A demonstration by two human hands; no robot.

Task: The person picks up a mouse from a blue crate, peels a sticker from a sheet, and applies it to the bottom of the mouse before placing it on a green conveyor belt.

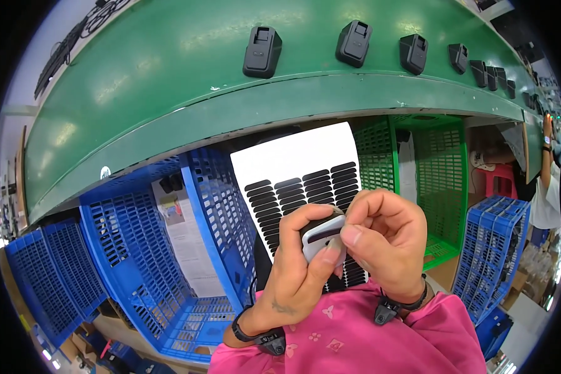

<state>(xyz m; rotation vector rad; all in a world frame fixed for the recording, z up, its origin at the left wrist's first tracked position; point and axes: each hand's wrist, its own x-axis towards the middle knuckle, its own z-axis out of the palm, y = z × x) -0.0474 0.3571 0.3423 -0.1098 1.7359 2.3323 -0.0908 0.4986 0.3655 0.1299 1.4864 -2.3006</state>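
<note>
My left hand is wrapped around a small light-grey device with a rounded edge and a dark strip along its upper side. Thumb and fingertips of my right hand are pinched together at the device's right end; what lies between them is hidden. Below both hands, a white sheet rests on my lap, leaning toward the bench. Columns of black rounded strips cover its lower part, and its upper part is plain white.
A green bench runs across the far side, carrying a row of black plastic units. Below it stand blue crates on the left and a green crate on the right. Another blue crate and a pink stool are farther right.
</note>
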